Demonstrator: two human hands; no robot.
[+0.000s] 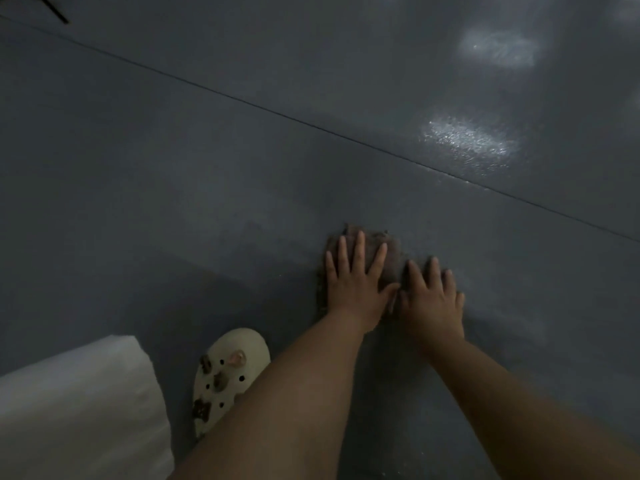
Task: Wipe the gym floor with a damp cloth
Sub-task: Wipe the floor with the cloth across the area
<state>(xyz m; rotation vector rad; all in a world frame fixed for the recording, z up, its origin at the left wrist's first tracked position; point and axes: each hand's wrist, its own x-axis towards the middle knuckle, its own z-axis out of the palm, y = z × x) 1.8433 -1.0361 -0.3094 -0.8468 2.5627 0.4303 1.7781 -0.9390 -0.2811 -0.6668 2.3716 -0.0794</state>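
A dark brownish cloth (pixel 393 252) lies flat on the grey gym floor (pixel 207 168), low and right of centre. My left hand (pixel 356 285) presses down on it with straight, spread fingers. Beside it, thumb to thumb, my right hand (pixel 431 299) lies flat with fingers straight, over the cloth's right part. Most of the cloth is hidden under both palms; only its far edge and left fringe show.
A cream clog (pixel 221 379) with charms stands on the floor at lower left, beside a white garment (pixel 79 410). A thin seam (pixel 311 119) crosses the floor diagonally. Light glares off a shiny patch (pixel 467 138) at upper right.
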